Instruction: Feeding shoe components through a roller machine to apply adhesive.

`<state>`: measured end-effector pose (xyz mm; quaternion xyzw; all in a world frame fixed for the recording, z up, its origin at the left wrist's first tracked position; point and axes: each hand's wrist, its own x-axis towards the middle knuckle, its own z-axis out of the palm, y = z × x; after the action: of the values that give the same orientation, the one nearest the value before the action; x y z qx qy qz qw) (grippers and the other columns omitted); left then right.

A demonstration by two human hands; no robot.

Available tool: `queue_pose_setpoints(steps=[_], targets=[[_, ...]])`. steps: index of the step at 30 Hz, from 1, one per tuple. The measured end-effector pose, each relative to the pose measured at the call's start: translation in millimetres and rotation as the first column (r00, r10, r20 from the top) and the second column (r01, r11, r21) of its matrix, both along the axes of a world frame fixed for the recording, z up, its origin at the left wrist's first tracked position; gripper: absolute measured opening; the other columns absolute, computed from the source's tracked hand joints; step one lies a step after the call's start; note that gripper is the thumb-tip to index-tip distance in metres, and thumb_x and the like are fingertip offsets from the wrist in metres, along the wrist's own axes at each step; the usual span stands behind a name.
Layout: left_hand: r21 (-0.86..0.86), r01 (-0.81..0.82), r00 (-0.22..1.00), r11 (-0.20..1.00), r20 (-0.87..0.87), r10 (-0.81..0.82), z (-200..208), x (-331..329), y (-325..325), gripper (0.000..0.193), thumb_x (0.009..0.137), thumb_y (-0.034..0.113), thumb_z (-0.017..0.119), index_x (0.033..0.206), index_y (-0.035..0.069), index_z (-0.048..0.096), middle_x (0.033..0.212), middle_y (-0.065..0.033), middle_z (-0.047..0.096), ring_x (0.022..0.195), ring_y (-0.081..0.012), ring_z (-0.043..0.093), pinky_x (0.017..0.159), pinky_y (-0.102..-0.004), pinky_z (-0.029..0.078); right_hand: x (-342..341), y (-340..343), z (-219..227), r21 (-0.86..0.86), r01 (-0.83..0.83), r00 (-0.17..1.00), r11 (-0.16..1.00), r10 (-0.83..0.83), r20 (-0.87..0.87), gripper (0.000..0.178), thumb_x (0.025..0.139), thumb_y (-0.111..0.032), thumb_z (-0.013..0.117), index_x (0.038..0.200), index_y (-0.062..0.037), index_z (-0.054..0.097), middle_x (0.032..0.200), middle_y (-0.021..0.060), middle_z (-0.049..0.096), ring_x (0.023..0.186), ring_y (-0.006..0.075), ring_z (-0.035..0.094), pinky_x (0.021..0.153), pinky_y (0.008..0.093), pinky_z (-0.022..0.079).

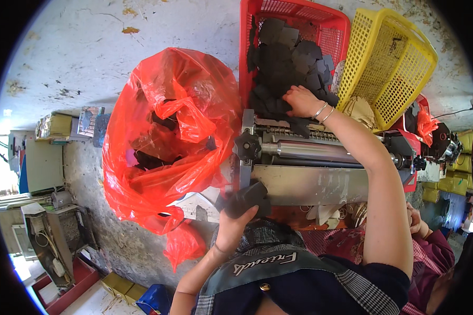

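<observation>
My left hand [235,228] is closed around a small stack of black flat pieces [247,199], held low in front of my apron. My right hand [302,102] reaches over the roller machine [310,149] to the near edge of a red basket [294,11]. Its fingers are bent down on a loose pile of black flat pieces [281,63], pinching at one of them; the fingertips are partly hidden. The pieces look thin and cut to shape, but their material is unclear. Metal rollers and a black star knob [246,146] lie between my two hands.
A large red plastic bag [126,173] with dark scraps inside stands left of the machine. A yellow basket [389,68] leans at the right, with tan pieces [358,111] beside it. Another person's hand [418,223] shows close at my right.
</observation>
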<state>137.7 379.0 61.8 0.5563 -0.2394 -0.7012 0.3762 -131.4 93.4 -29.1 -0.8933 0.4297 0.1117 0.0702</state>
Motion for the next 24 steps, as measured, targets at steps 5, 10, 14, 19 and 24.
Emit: queue_pose_setpoints(steps=[5, 10, 14, 19, 24], targets=[[0.013, -0.044, 0.998, 0.999, -0.051, 0.044, -2.3, 1.9, 1.7, 0.038, 0.085, -0.001, 0.064, 0.122, 0.000, 0.056, 0.110, -0.0045, 0.063, 0.095, -0.0122, 0.061, 0.080, -0.0261, 0.052, -6.1, -2.6, -12.4, 0.057, -0.019, 1.000, 0.998, 0.019, -0.005, 0.023, 0.071, -0.023, 0.072, 0.084, -0.0039, 0.068, 0.093, 0.0128, 0.066, 0.103, 0.0301, 0.057, 0.091, 0.0432, 0.045], [0.008, -0.065, 0.997, 0.998, -0.034, 0.065, -3.0, 1.3, 1.9, 0.038, 0.085, -0.001, 0.063, 0.122, 0.001, 0.056, 0.107, -0.0040, 0.064, 0.090, -0.0119, 0.062, 0.072, -0.0258, 0.055, -7.0, -8.6, -16.4, 0.196, 0.237, 0.946, 0.952, -0.272, 0.178, 0.017, 0.069, -0.015, 0.069, 0.081, -0.0033, 0.070, 0.087, 0.0163, 0.068, 0.091, 0.0333, 0.063, 0.083, 0.0408, 0.050], [-0.001, -0.043, 0.998, 0.999, -0.041, 0.043, -2.9, 2.3, -0.5, 0.039, 0.084, -0.001, 0.064, 0.122, 0.001, 0.056, 0.109, -0.0042, 0.063, 0.094, -0.0120, 0.061, 0.078, -0.0264, 0.053, -19.4, -17.8, -13.0, 0.429, 0.415, 0.770, 0.802, -0.561, 0.305, 0.017, 0.071, -0.014, 0.068, 0.083, -0.0034, 0.073, 0.084, 0.0156, 0.070, 0.082, 0.0290, 0.067, 0.078, 0.0354, 0.052], [-0.034, -0.057, 0.997, 0.998, -0.045, 0.055, -1.8, 1.2, -1.9, 0.034, 0.084, 0.004, 0.065, 0.117, -0.003, 0.057, 0.104, -0.0058, 0.061, 0.091, -0.0125, 0.059, 0.075, -0.0267, 0.053, -33.9, -22.0, 9.9, 0.499, 0.465, 0.609, 0.732, -0.673, 0.421, 0.021, 0.075, -0.015, 0.069, 0.085, 0.0029, 0.071, 0.076, 0.0092, 0.069, 0.071, 0.0137, 0.063, 0.067, 0.0273, 0.049], [0.021, -0.022, 0.997, 1.000, -0.068, 0.023, -4.8, 8.1, -0.2, 0.041, 0.084, -0.002, 0.064, 0.124, 0.001, 0.055, 0.113, -0.0047, 0.063, 0.099, -0.0128, 0.060, 0.083, -0.0270, 0.051, -40.7, -23.4, 42.3, 0.656, 0.477, 0.366, 0.585, -0.811, 0.457, 0.021, 0.075, -0.016, 0.070, 0.085, 0.0021, 0.071, 0.071, 0.0050, 0.065, 0.064, 0.0107, 0.058, 0.058, 0.0265, 0.046]])
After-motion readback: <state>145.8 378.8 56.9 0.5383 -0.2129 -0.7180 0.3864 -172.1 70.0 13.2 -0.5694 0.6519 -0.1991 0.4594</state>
